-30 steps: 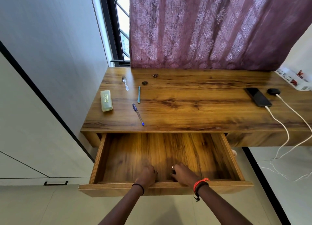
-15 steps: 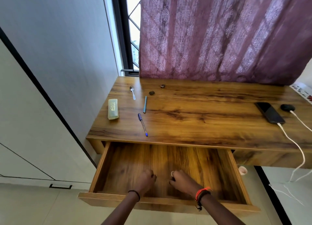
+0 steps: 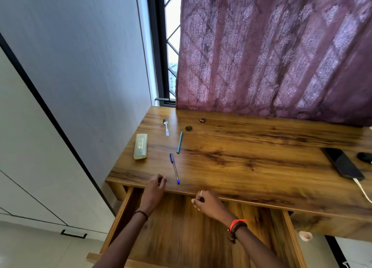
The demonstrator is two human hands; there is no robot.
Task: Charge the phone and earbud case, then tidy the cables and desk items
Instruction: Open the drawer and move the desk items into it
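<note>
Phone [image 3: 342,164] is laid near the right end of the desk [image 3: 251,143], with a white cable [image 3: 362,189] plugged into its near end and the earbud case [image 3: 364,157] just beside it. The left hand [image 3: 154,189] is held at the desk's front edge beside a blue pen [image 3: 174,168], fingers loosely bent and empty. The right hand [image 3: 208,203] is held over the open drawer [image 3: 181,237], fingers curled on nothing visible.

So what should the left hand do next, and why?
Probably pick up the blue pen: the left hand hovers at the desk edge just beside it, holding nothing, and the drawer below stands open.
</note>
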